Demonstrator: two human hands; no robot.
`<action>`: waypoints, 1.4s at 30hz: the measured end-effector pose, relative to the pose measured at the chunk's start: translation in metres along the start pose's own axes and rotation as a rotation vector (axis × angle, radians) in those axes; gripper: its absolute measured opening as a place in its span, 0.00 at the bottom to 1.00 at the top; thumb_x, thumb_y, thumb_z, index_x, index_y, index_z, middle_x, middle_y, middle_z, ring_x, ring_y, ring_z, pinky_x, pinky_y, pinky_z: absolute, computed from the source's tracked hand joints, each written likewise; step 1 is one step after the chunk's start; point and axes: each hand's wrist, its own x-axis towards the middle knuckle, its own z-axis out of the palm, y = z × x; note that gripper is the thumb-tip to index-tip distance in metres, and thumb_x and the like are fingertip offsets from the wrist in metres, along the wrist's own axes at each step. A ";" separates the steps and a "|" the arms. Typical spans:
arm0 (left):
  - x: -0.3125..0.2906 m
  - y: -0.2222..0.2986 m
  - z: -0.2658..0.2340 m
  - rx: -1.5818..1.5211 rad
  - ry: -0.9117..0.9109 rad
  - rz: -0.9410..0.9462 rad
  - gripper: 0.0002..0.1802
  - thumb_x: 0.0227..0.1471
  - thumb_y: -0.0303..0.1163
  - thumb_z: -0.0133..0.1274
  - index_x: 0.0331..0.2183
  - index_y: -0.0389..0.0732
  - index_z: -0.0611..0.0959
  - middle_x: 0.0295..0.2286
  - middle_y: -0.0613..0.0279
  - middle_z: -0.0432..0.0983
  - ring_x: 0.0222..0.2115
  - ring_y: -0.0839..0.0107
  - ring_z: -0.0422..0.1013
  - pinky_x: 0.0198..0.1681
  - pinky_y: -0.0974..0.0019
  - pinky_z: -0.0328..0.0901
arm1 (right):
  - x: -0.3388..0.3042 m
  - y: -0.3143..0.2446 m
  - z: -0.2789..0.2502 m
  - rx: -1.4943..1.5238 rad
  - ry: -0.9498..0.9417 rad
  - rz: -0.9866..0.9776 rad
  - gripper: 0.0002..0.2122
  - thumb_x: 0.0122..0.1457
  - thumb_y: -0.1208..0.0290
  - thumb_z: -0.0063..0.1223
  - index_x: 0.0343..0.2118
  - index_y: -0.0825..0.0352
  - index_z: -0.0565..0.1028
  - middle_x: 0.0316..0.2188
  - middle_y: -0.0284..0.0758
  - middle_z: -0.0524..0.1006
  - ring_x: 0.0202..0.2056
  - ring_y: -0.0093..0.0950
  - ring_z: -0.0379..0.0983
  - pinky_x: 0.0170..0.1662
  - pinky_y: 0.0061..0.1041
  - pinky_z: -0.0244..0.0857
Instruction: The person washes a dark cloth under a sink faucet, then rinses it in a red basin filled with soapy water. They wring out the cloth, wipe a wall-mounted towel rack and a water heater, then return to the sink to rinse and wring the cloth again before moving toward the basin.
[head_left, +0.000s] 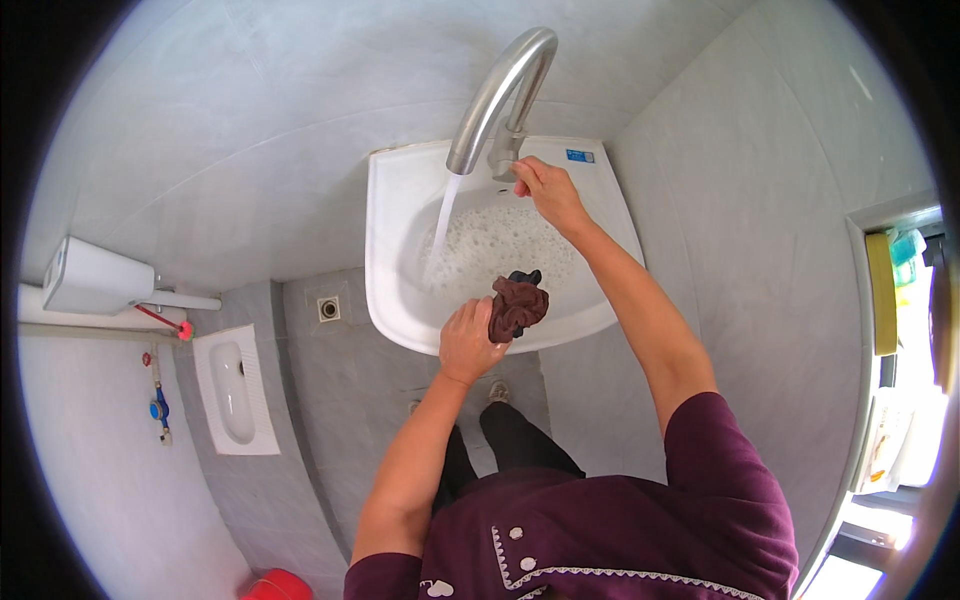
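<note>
My left hand (472,340) is closed around a bunched brown cloth (519,305) with a dark patch at its top, held over the front rim of the white sink (385,290). My right hand (550,194) reaches across the basin, its fingers closed at the lever by the base of the tall metal faucet (497,95). Water (445,215) pours from the spout into the basin's left side. Bubbly, foamy water (500,240) fills the basin. The exact grip on the lever is partly hidden by my fingers.
On the left are a squat toilet (236,390), a white cistern (95,278) and a pipe valve with a blue meter (158,408). A floor drain (329,309) lies beside the sink. Below sits a red bucket (278,585). At right, a window ledge holds packages (885,430).
</note>
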 end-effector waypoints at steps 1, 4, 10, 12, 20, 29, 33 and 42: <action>0.000 0.000 0.000 0.008 -0.004 0.002 0.29 0.33 0.35 0.64 0.40 0.40 0.72 0.28 0.58 0.70 0.29 0.56 0.71 0.30 0.57 0.68 | 0.004 -0.002 -0.002 -0.025 -0.001 0.006 0.17 0.65 0.57 0.45 0.34 0.68 0.77 0.20 0.34 0.76 0.24 0.27 0.71 0.32 0.26 0.64; 0.000 -0.001 0.002 0.018 -0.007 0.006 0.30 0.33 0.35 0.64 0.41 0.40 0.72 0.28 0.58 0.70 0.29 0.56 0.71 0.30 0.57 0.68 | 0.010 -0.004 -0.005 -0.052 -0.011 0.026 0.17 0.65 0.57 0.45 0.32 0.68 0.76 0.20 0.34 0.76 0.24 0.26 0.70 0.31 0.26 0.64; -0.001 -0.003 -0.004 0.028 -0.034 -0.012 0.30 0.33 0.36 0.65 0.40 0.40 0.72 0.29 0.57 0.70 0.29 0.56 0.71 0.30 0.57 0.67 | -0.016 0.012 0.010 0.337 0.125 0.152 0.16 0.63 0.57 0.46 0.31 0.68 0.75 0.24 0.33 0.77 0.26 0.23 0.71 0.33 0.25 0.65; 0.002 0.001 -0.005 0.026 -0.036 -0.002 0.30 0.33 0.36 0.65 0.40 0.40 0.72 0.29 0.57 0.70 0.29 0.56 0.71 0.30 0.57 0.67 | -0.034 0.065 0.018 0.163 -0.014 0.233 0.14 0.62 0.58 0.48 0.36 0.66 0.76 0.27 0.34 0.78 0.29 0.26 0.73 0.36 0.27 0.66; 0.002 -0.002 -0.002 0.029 -0.079 -0.040 0.26 0.35 0.36 0.60 0.39 0.38 0.74 0.31 0.55 0.71 0.31 0.54 0.71 0.33 0.56 0.68 | -0.059 0.159 0.085 -0.550 -0.419 0.052 0.15 0.55 0.72 0.46 0.46 0.59 0.75 0.48 0.37 0.71 0.50 0.39 0.69 0.48 0.40 0.67; 0.002 -0.002 0.000 0.040 -0.068 -0.038 0.27 0.37 0.38 0.61 0.41 0.37 0.73 0.32 0.53 0.72 0.31 0.53 0.72 0.33 0.56 0.69 | -0.053 0.142 0.098 -0.722 -0.336 0.009 0.12 0.52 0.75 0.47 0.39 0.62 0.77 0.44 0.41 0.73 0.47 0.41 0.71 0.45 0.42 0.69; 0.002 -0.002 0.000 0.042 -0.050 -0.038 0.27 0.38 0.37 0.61 0.41 0.36 0.74 0.33 0.53 0.73 0.32 0.52 0.72 0.34 0.56 0.69 | -0.047 0.147 0.101 -0.756 -0.310 -0.113 0.08 0.52 0.76 0.47 0.32 0.64 0.78 0.36 0.42 0.76 0.40 0.42 0.74 0.42 0.43 0.70; 0.001 -0.004 0.002 0.054 -0.039 -0.056 0.29 0.36 0.38 0.63 0.41 0.37 0.73 0.33 0.54 0.73 0.32 0.52 0.73 0.34 0.56 0.69 | -0.027 0.117 0.084 -0.704 -0.382 0.003 0.09 0.54 0.73 0.49 0.37 0.62 0.78 0.35 0.43 0.76 0.41 0.44 0.75 0.42 0.43 0.69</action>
